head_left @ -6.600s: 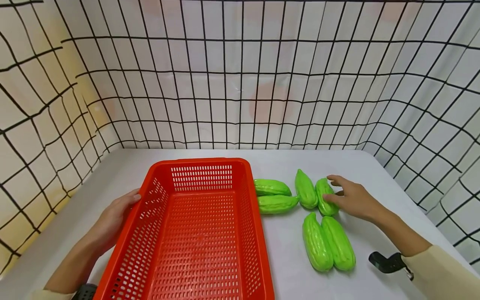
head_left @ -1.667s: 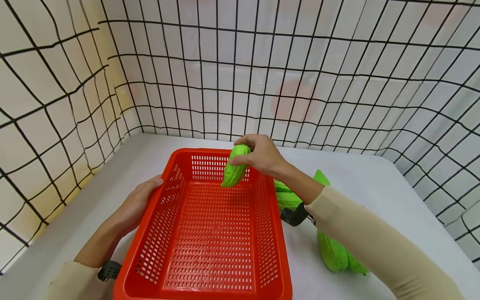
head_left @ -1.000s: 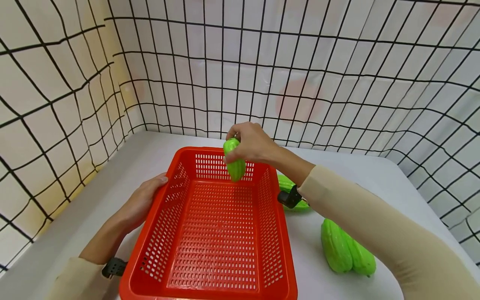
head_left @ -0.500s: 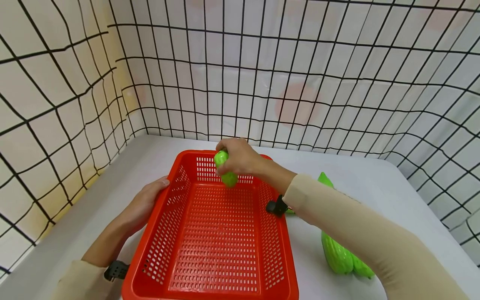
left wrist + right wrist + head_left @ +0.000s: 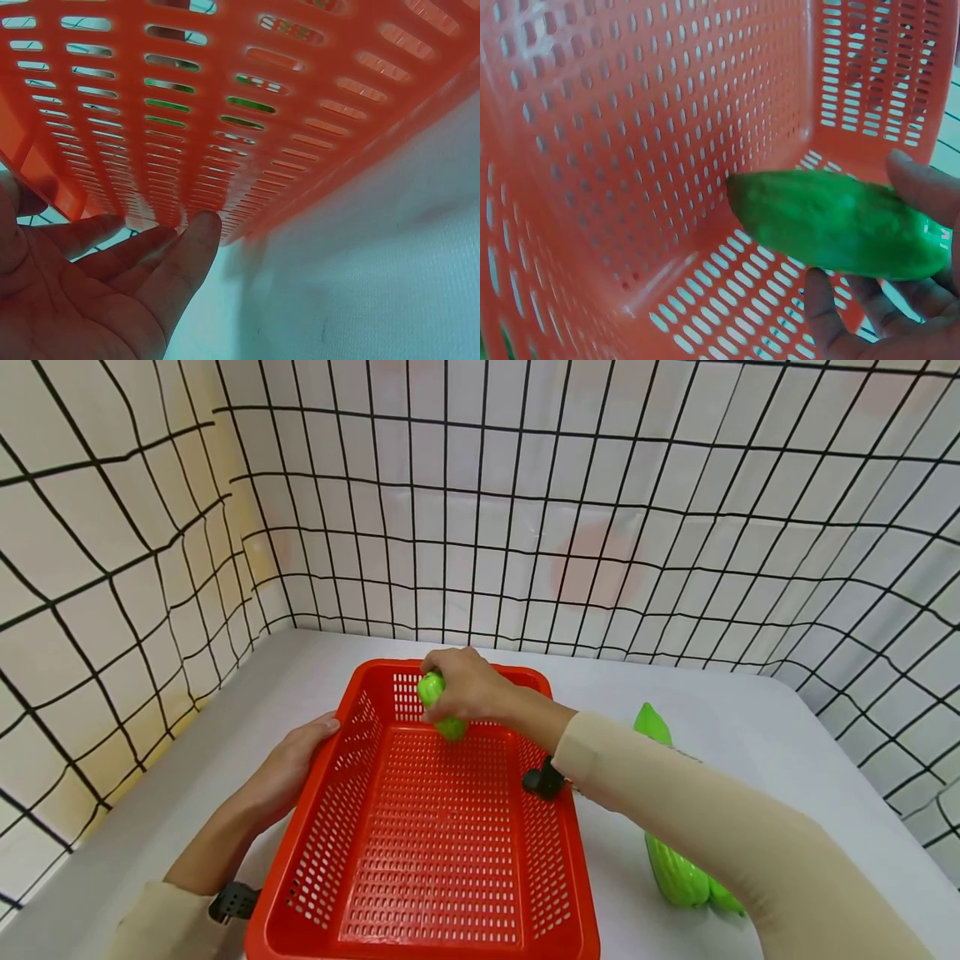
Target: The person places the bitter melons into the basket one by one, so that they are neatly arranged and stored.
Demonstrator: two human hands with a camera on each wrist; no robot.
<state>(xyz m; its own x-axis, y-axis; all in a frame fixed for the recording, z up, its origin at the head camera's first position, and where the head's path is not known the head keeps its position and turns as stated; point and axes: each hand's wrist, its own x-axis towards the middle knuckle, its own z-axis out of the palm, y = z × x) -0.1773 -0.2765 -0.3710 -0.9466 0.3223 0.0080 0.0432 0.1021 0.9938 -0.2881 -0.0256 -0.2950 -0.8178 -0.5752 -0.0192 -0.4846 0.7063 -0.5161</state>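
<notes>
A red slotted plastic basket [image 5: 442,827] stands on the table. My right hand [image 5: 467,687] holds a bright green bitter melon [image 5: 433,692] inside its far end. In the right wrist view, my thumb lies on one side of the bitter melon [image 5: 832,221] and several fingers curl at its other side. The lower tip points down toward the slotted floor. My left hand [image 5: 292,762] rests at the basket's left rim. In the left wrist view, its fingers [image 5: 191,251] lie nearly straight against the outer wall [image 5: 247,127].
More green bitter melons [image 5: 677,870] lie on the white table [image 5: 750,718] to the basket's right, partly hidden by my right sleeve [image 5: 675,785]. A white wall with a black grid [image 5: 487,510] encloses the back and sides.
My right hand has picked up a bitter melon from the table on the right, carried it left over the basket and lowered it inside. My left hand has stayed at the rim.
</notes>
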